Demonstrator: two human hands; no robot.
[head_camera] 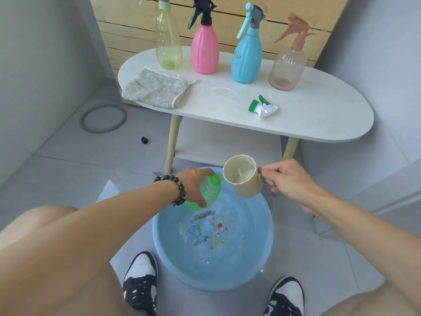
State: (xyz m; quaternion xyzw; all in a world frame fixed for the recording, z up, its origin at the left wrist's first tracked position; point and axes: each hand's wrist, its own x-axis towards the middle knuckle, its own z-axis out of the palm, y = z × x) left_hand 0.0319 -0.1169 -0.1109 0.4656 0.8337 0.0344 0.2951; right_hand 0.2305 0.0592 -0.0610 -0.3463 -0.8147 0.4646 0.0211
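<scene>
Green bottle (210, 190), cream cup (242, 176), blue cartoon-printed basin (262, 242).

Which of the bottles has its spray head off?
The green bottle gripped by the left hand; the four on the table keep theirs.

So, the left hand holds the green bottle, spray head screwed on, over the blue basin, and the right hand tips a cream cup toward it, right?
No: in the head view the green bottle is open at the neck; a spray head lies on the table. The left hand holds the bottle over the blue basin; the right hand tips the cream cup toward it.
</scene>
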